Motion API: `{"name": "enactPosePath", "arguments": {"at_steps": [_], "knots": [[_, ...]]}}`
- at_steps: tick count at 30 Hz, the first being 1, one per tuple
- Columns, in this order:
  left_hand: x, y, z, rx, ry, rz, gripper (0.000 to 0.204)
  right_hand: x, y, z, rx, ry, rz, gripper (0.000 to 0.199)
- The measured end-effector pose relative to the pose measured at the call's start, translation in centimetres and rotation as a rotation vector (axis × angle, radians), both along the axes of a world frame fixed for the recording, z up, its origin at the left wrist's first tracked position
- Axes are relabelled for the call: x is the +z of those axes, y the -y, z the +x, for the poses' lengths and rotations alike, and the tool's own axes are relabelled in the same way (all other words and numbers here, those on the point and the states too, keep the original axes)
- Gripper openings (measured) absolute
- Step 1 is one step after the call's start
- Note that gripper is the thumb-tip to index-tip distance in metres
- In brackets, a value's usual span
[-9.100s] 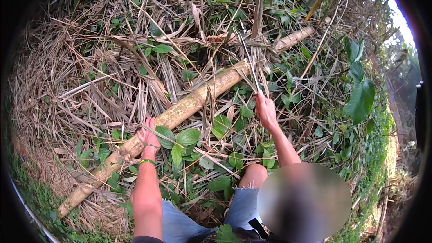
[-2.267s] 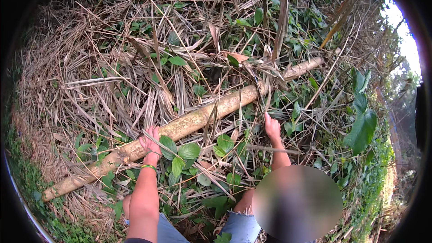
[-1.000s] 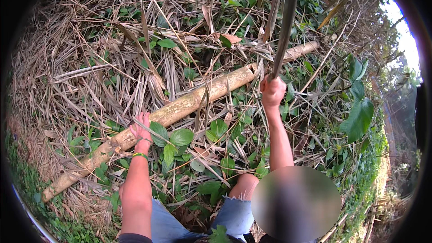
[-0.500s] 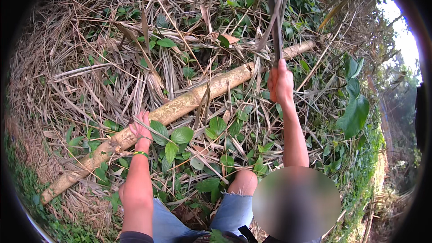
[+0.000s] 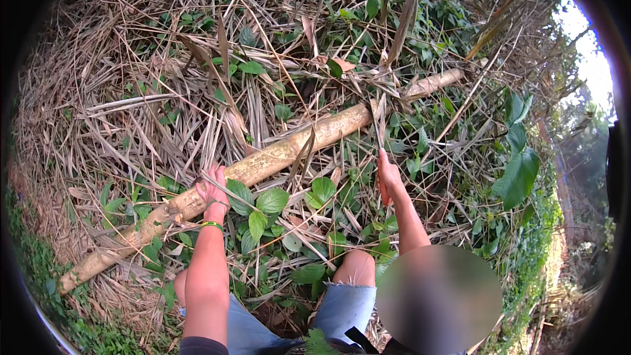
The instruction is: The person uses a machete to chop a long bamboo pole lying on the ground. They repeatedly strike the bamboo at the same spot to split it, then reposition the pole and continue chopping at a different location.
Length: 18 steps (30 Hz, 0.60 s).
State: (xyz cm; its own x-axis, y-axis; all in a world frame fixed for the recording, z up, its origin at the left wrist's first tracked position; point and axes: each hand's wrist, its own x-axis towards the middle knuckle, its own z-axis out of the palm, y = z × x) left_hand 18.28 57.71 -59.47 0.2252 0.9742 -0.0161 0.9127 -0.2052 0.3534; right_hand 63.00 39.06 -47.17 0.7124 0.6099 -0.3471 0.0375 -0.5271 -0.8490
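Note:
A long pale bamboo pole lies slantwise across dry grass, from lower left to upper right. My left hand, with a green band at the wrist, grips the pole near its lower part. My right hand is shut on the handle of a long thin blade. The blade points up and away from me, and its tip meets the pole among dry leaves. My bent knees in blue denim shorts are below.
Dry grass and dead stalks cover the ground around the pole. Green broad-leaved plants grow between my hands, larger leaves at the right. A slope with green growth drops off at the right edge.
My right hand, raised high with the blade half a second ago, has swung down and toward me, bringing the blade onto the pole. My left hand stays on the pole.

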Motion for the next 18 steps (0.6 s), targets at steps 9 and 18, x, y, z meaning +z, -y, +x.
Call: {"name": "enactPosePath", "arguments": {"at_steps": [9, 18], "knots": [[0.0, 0.7, 0.4, -0.042, -0.036, 0.007, 0.074, 17.2, -0.5, -4.3, 0.231, 0.401, 0.472, 0.059], [-1.0, 0.3, 1.9, -0.055, 0.03, 0.044, 0.072, 1.5, -1.7, 7.0, -0.029, 0.361, -0.158, 0.086]]}}
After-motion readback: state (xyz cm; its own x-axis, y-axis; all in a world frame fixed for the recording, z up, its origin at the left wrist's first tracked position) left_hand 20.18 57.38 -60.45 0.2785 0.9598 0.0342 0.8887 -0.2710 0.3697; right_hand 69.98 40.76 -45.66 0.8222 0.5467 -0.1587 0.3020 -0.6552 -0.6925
